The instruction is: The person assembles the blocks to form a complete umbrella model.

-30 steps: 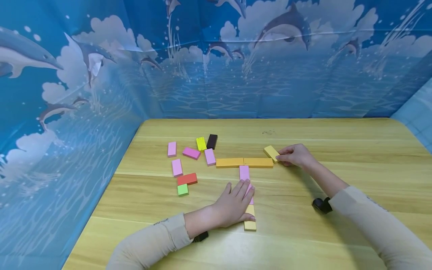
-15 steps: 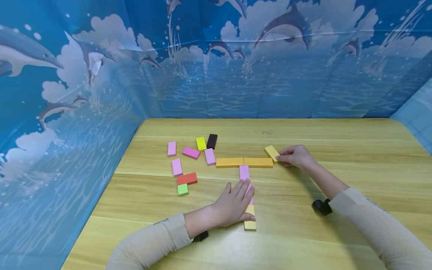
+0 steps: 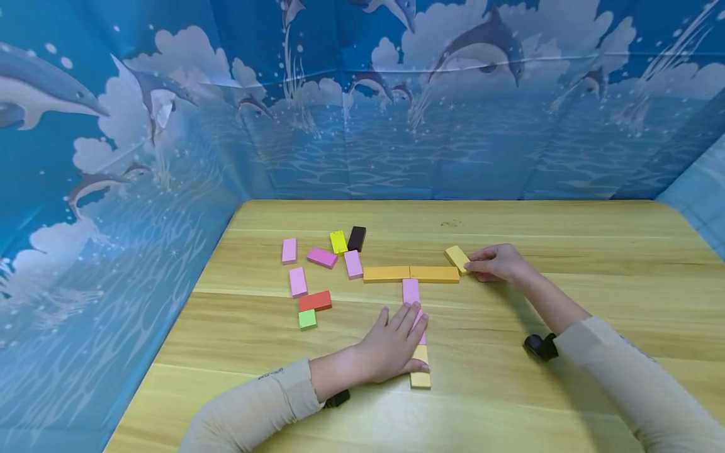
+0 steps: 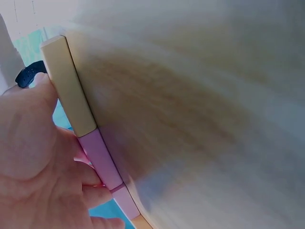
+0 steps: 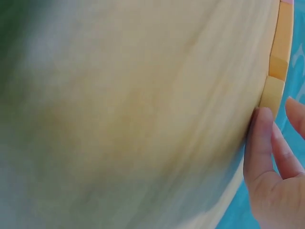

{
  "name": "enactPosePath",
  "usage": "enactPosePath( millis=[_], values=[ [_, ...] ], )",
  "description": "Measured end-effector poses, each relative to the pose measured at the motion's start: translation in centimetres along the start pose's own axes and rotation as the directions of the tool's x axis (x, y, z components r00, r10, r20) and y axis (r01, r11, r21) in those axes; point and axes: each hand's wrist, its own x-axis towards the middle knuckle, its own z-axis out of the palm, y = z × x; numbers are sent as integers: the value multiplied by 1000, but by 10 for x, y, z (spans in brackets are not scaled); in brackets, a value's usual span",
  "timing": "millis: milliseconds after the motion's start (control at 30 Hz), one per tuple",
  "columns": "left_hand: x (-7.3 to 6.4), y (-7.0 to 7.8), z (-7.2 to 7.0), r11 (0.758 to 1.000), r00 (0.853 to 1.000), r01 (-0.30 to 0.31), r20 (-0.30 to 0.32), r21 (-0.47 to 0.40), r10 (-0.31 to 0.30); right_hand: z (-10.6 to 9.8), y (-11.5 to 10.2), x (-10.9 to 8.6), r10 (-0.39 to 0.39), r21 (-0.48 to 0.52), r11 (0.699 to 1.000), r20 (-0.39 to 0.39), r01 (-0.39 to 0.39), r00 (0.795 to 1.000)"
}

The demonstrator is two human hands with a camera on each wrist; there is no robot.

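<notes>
My left hand (image 3: 387, 349) lies with fingers extended along a column of flat rectangular blocks, partly covering it. Pink blocks (image 3: 410, 290) form the column's far part and a pale yellow block (image 3: 420, 380) its near end. In the left wrist view, the fingers and thumb touch the side of this row, pale yellow block (image 4: 69, 86) first, then pink block (image 4: 101, 160). Two orange blocks (image 3: 433, 275) lie end to end across the column's top. At their right end, my right hand (image 3: 497, 263) pinches the near end of a slanted pale yellow block (image 3: 455, 258).
Left of the column lie loose blocks: several pink ones (image 3: 297, 282), a bright yellow (image 3: 338, 242), a black (image 3: 357, 238), a red (image 3: 314, 301) and a green (image 3: 308, 319). Dolphin-print sheeting (image 3: 362, 138) hangs behind and left of the wooden table (image 3: 566, 233).
The slanted pale yellow block and my right hand have shifted very slightly. My left hand stays in place on the column.
</notes>
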Motion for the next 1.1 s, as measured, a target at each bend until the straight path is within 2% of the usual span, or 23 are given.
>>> enactPosePath(
  millis=[167,367,633,900,1100],
  values=[
    [0,0,0,1000,1000,0,-2,-2,0,-6,-4,1,-10,-5,1000,45,10,999],
    [0,-1,0,1000,1000,-2,-9,5,2,-13,-14,6,-13,-17,1000,60,14,998],
    [0,-1,1,1000,1000,-5,-13,0,5,-18,-43,17,-29,-64,997,99,35,995],
    [2,-3,8,1000,1000,-7,-28,-4,7,-1,-76,37,-11,-26,1000,126,14,992],
    [4,-3,11,1000,999,-2,-35,18,3,21,-92,56,-1,52,999,158,-7,987]
  ],
)
